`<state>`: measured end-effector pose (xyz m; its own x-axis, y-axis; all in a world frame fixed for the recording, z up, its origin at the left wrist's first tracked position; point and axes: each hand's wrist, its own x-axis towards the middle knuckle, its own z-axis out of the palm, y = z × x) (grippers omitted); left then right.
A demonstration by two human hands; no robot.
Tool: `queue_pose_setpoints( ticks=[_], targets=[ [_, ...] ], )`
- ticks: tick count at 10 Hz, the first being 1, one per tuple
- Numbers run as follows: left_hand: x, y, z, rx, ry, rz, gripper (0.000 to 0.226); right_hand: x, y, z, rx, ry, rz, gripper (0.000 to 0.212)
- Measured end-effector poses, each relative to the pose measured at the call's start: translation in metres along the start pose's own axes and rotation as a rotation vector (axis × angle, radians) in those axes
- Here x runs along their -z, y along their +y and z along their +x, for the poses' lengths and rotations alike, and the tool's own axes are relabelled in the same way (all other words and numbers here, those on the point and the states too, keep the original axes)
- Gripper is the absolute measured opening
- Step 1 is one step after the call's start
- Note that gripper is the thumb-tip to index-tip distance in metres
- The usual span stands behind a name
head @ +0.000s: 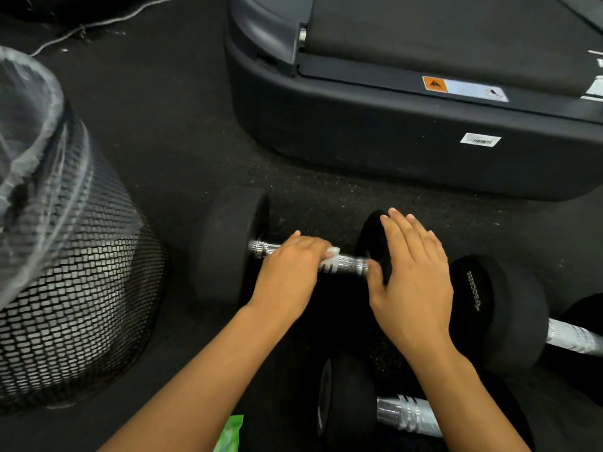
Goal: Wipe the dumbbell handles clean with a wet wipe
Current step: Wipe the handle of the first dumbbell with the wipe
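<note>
At twelve to two o'clock a big black treadmill [408, 125] stands on the dark floor [169, 132], bearing an orange warning sticker [465, 88] and a white barcode label [480, 139], both too small to read. At nine o'clock sits a black mesh bin [75, 288] lined with a clear plastic bag [26, 125]. In the middle lies the dumbbell [228, 246], with round black matte ends and a shiny knurled chrome handle [349, 265]. At four o'clock a second dumbbell [499, 311] shows the word "PROCESS" on its end; a third dumbbell [349, 399] lies at five o'clock. The left hand [290, 272] curls over the handle, pressing a white wet wipe [331, 254] against the bar; the wipe peeks out at its fingertips. The right hand [414, 272] rests flat, fingers straight, on the dumbbell's right end. A green packet [230, 433] shows at six o'clock.
</note>
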<state>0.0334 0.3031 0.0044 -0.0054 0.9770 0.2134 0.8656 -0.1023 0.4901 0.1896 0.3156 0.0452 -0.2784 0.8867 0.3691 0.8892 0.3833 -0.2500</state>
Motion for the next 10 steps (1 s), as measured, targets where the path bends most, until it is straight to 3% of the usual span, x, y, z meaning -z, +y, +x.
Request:
queue_pose_setpoints(
  ticks=[2,3,4,5,6,7,8,9,10],
  targets=[
    [-0.001,0.004,-0.008,-0.019,0.038,-0.003,0.027,0.001,0.000,-0.001,0.002,-0.005,0.003,0.056],
    [0.006,0.004,0.010,-0.007,-0.111,0.052,0.020,0.001,0.000,-0.001,0.003,-0.002,0.003,0.056],
    [0.009,-0.002,0.010,0.033,-0.066,0.099,0.010,0.001,0.001,0.000,0.003,-0.017,0.003,0.057],
    [0.007,0.007,0.004,-0.027,-0.078,0.034,0.025,0.001,0.001,-0.001,0.005,-0.016,0.002,0.057],
    [0.014,0.002,0.014,0.034,-0.137,0.088,0.030,0.001,0.001,-0.001,0.006,-0.014,-0.002,0.057],
    [0.011,-0.001,0.006,0.016,-0.074,0.052,0.015,0.001,0.001,-0.001,0.006,-0.014,0.004,0.058],
    [0.007,0.007,0.009,-0.061,-0.104,0.040,0.020,0.000,0.001,-0.001,0.005,-0.002,0.001,0.058],
    [0.007,-0.002,0.014,-0.031,-0.111,0.092,0.021,-0.001,0.001,0.000,0.002,-0.007,-0.001,0.057],
    [0.000,-0.006,-0.006,-0.051,-0.025,0.054,0.027,-0.001,0.002,0.001,0.007,-0.006,0.005,0.056]
  ],
)
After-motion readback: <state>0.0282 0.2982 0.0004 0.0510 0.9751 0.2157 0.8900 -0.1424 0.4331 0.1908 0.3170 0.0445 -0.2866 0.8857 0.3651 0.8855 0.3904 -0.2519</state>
